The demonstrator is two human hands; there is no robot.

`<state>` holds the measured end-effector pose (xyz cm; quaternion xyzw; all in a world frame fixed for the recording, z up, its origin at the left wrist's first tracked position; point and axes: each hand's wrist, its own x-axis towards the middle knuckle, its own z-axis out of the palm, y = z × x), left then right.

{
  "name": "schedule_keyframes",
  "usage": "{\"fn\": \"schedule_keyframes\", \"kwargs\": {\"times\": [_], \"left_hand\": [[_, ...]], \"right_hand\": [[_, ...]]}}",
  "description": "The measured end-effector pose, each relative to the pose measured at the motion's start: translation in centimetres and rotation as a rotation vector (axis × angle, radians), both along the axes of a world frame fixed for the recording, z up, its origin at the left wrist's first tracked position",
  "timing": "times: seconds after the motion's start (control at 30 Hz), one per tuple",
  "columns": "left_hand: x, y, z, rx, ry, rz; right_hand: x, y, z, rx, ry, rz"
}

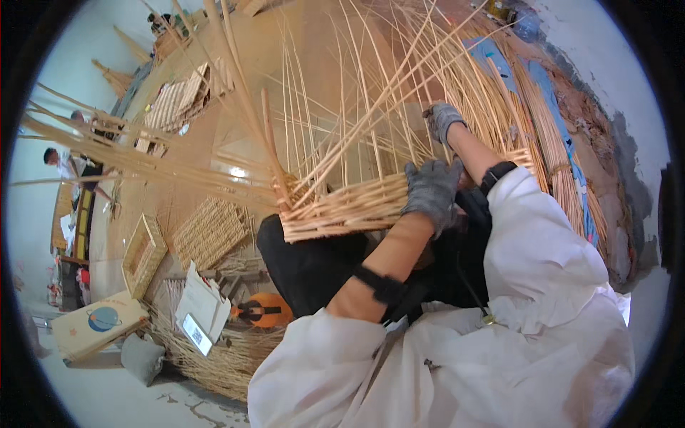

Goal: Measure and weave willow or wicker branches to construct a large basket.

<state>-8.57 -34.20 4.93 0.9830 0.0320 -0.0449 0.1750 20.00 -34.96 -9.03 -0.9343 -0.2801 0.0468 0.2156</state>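
Observation:
A half-woven wicker basket rests across my black-covered lap, its low side wall woven and long pale rods standing up from it. My left hand, in a grey knit glove, is bent over the wall near its right part and grips it. Just beyond, my gloved right hand is raised above the weave with its fingers curled round a thin wicker rod. A thicker upright rod stands at the basket's left corner. My palms are hidden.
Bundles of long rods lie along the right wall on blue cloth. At left are a woven panel, a rectangular wicker tray, a cardboard box, papers with a phone-like card and an orange round object. People sit farther left.

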Motion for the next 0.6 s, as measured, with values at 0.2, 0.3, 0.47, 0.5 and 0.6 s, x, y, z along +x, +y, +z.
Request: {"fn": "schedule_keyframes", "kwargs": {"times": [0.2,0.3,0.47,0.5,0.6], "left_hand": [[-13.0,10.2,0.4,-0.136,-0.343,-0.045],[-12.6,10.0,-1.0,0.106,-0.104,-0.119],[-11.4,9.5,-2.3,0.236,-0.215,-0.084],[-11.4,9.4,-1.8,0.228,-0.214,-0.076],[-11.1,9.9,-1.2,0.202,-0.139,0.045]], "right_hand": [[-17.4,-1.6,17.7,0.346,-0.407,0.344],[-19.8,4.7,13.8,-0.28,-0.217,0.729],[-17.1,10.2,3.4,0.073,0.297,0.54],[-16.9,10.7,2.6,0.099,-0.051,0.706],[-17.6,12.8,2.7,0.086,-0.008,0.589]]}}
